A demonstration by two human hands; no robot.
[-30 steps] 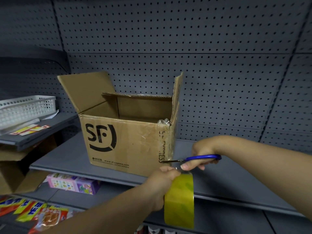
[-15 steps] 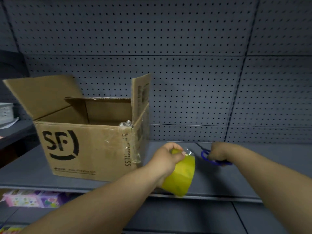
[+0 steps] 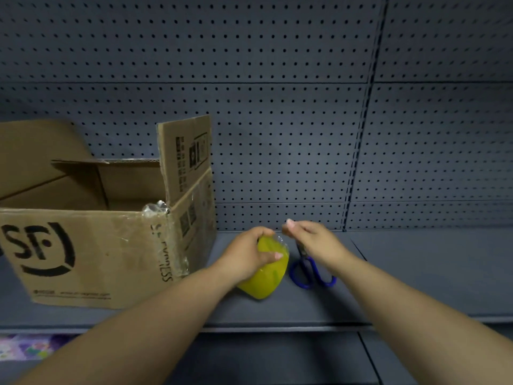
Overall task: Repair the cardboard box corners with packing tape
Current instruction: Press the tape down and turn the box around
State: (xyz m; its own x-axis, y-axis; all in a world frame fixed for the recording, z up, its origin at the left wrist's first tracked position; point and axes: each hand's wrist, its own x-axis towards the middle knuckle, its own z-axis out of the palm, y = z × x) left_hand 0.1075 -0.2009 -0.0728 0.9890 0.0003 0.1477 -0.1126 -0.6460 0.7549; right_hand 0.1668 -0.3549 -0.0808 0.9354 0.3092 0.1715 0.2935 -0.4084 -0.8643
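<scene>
An open brown cardboard box [image 3: 91, 254] printed "SF" stands at the left of the grey shelf [image 3: 416, 273]. Clear tape runs down its near right corner [image 3: 173, 245], crumpled at the top. To the right of the box, my left hand [image 3: 247, 254] grips a yellow roll of packing tape [image 3: 266, 276] just above the shelf. Blue-handled scissors [image 3: 311, 276] lie flat on the shelf beside the roll. My right hand [image 3: 313, 240] hovers over their blades, fingertips drawn together close to the roll's loose clear end. Whether they hold that end is unclear.
A grey pegboard wall [image 3: 277, 120] closes the back of the shelf. The shelf's front edge [image 3: 277, 327] runs below my forearms, with a lower shelf beneath. A colourful package [image 3: 25, 347] shows at the lower left.
The scissors went from my right hand down onto the shelf. My right hand moved left to the top of the tape roll. The view shifted right, so the box sits further left.
</scene>
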